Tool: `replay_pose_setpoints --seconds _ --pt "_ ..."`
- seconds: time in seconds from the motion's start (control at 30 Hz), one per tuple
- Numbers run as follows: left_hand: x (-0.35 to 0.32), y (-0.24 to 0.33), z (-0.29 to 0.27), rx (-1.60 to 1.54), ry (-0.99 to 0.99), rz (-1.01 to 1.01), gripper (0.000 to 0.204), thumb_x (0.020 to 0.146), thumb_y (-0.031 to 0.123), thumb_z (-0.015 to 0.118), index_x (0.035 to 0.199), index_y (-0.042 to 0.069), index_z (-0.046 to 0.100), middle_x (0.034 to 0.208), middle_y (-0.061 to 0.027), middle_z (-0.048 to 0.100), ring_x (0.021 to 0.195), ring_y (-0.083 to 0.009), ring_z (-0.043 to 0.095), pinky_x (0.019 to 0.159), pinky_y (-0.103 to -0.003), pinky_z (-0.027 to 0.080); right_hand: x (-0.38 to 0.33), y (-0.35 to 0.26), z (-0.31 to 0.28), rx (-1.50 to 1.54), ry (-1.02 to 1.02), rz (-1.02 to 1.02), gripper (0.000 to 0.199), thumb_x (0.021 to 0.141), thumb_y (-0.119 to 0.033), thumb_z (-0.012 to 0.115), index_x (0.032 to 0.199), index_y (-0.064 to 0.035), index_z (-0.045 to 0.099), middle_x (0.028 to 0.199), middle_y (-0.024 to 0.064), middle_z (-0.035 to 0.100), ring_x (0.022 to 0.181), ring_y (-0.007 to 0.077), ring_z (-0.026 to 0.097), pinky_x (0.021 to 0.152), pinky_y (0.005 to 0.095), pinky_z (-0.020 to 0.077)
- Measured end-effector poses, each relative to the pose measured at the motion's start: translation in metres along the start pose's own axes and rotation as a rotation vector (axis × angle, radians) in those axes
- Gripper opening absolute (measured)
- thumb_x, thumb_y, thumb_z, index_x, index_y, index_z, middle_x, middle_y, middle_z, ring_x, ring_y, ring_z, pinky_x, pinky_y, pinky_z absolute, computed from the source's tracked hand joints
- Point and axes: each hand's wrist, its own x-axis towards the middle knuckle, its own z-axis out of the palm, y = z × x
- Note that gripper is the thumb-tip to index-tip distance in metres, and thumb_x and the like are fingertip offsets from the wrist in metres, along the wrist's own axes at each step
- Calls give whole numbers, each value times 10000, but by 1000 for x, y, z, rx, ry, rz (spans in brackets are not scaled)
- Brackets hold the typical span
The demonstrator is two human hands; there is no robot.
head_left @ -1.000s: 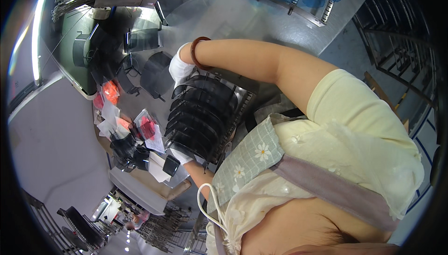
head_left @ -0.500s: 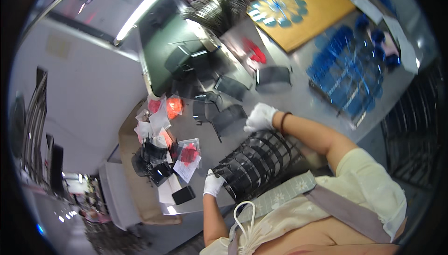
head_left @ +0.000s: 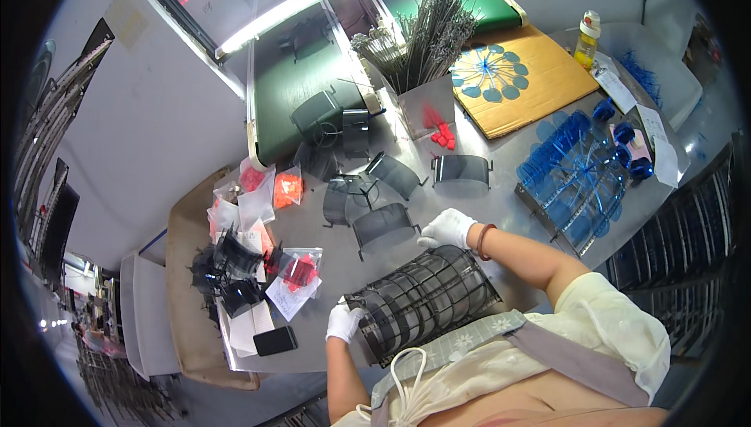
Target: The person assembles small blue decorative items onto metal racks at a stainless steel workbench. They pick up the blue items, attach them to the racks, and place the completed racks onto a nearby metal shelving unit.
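A black curved grid rack (head_left: 426, 298) lies in front of me at the table's near edge, with dark translucent curved panels showing through its bars. My left hand (head_left: 344, 322), in a white glove, grips the rack's left end. Just beyond the rack's far right edge is my gloved right hand (head_left: 448, 230), its fingers bent together and pointing left; whatever they hold, if anything, does not show. Close to its fingertips lies a dark curved panel (head_left: 385, 229) with small pegs at its ends. Several similar panels lie farther off, among them one curved panel (head_left: 461, 173) beyond my right hand.
A metal box of wire hooks (head_left: 426, 106) stands at the back, beside a green conveyor belt (head_left: 301, 83). Blue translucent discs on a rack (head_left: 583, 169) lie right, near a cardboard sheet (head_left: 540, 75). Small bags, papers and a phone (head_left: 275, 340) lie left.
My view has shifted and sharpened. My right hand has come down nearer the rack's far edge. My left hand stays on the rack's left end.
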Motion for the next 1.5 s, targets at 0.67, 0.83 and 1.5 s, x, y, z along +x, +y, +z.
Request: replay_pose_setpoints --seconds 0.67,0.83,1.5 --pt "194 475 -51 215 429 1153 486 889 199 651 1342 29 608 1394 -188 612 1284 -343 599 1098 -414 475 -80 -111 -78 -33 190 -59 760 901 -621 618 1490 -145 547 1546 163 472 1444 385 405 1191 622 282" --pt "239 530 -26 666 574 855 213 941 259 626 1099 121 663 1037 -117 704 976 -313 723 815 -478 580 -66 -99 -82 -20 226 -96 755 872 -619 647 1457 -145 589 1467 170 530 1381 358 458 1142 591 329" --pt "248 531 -16 433 572 781 244 952 348 612 1053 136 677 1088 -158 730 1006 -376 719 860 -492 569 -29 -99 -56 29 365 -145 759 877 -643 628 1383 -77 635 1495 184 536 1373 357 476 1108 565 361"
